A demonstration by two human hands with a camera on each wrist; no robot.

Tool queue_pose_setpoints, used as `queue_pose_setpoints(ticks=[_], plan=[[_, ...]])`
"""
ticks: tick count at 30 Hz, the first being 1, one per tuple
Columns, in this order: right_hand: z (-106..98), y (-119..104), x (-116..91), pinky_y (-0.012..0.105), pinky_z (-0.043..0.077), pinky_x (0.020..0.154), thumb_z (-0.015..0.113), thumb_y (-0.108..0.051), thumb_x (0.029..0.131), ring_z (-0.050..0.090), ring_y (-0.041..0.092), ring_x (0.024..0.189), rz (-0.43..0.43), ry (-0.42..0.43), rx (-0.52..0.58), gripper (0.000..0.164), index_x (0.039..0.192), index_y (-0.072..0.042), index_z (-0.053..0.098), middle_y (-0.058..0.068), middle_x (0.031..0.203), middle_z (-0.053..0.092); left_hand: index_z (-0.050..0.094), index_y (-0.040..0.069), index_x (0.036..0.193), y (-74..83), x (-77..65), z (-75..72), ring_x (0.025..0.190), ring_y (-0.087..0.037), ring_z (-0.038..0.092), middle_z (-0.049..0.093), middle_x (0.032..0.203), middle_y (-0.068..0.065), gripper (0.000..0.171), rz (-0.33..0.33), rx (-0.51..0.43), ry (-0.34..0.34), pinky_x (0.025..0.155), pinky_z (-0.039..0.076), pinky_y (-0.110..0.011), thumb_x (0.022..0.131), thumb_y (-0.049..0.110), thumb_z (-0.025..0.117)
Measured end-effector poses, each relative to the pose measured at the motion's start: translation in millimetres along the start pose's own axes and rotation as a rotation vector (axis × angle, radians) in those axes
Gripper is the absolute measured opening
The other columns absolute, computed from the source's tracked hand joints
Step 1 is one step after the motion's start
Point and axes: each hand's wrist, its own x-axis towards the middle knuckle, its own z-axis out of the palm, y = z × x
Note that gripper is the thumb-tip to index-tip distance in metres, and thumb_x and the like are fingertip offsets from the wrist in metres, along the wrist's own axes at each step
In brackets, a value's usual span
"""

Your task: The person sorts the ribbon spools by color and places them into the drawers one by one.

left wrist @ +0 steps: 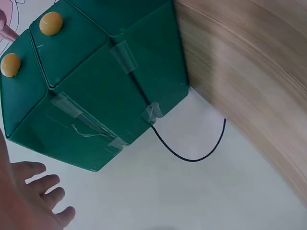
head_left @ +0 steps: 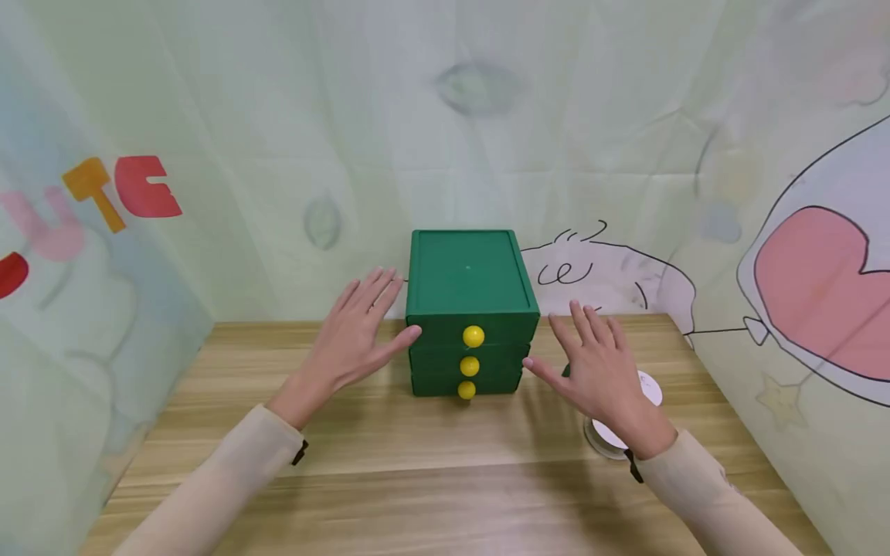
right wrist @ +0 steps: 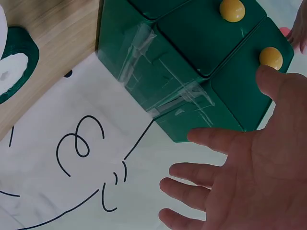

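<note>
A green three-drawer box (head_left: 467,274) stands on the wooden table, its drawers stacked and each fronted by a round yellow knob (head_left: 473,337). To its left, my left hand (head_left: 353,333) is held up with straight, spread fingers and nothing in it. My right hand (head_left: 591,359) hovers on the other side in the same way, also holding nothing. Both thumbs point toward the box front; whether either touches it I cannot tell. Clear tape (left wrist: 125,56) covers the seams on the box's side. All drawers look closed.
Partly hidden under my right hand are a white round item (head_left: 650,388) and a green-rimmed one with a white centre (right wrist: 29,52). The wooden table (head_left: 389,494) ends at a printed cloth backdrop (head_left: 278,177) behind and at both sides.
</note>
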Motion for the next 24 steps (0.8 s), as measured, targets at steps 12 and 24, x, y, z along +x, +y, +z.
queue_pose_setpoints(ticks=[12,24], plan=[[-4.7,-7.4,-9.2,0.066,0.025,0.124,0.056,-0.061,0.104,0.032,0.046,0.156,-0.031,0.0,-0.034,0.076,0.157,-0.007,0.052,0.025,0.167,0.038,0.031,0.008,0.168,0.1,10.9,2.4,0.164,-0.031,0.017,0.027,0.175,-0.013,0.059,0.063,-0.066,0.03,0.131,0.012,-0.055,0.115,0.034,0.039],[-8.6,-15.7,-8.2,0.064,0.047,0.105,0.059,-0.058,0.105,0.062,0.042,0.128,-0.059,-0.004,0.078,0.064,0.143,-0.007,0.066,0.018,0.135,0.069,0.035,0.007,0.166,4.4,20.5,-1.1,0.163,-0.034,0.019,0.029,0.174,-0.015,0.054,0.094,-0.098,0.03,0.131,0.013,-0.057,0.117,0.028,0.035]])
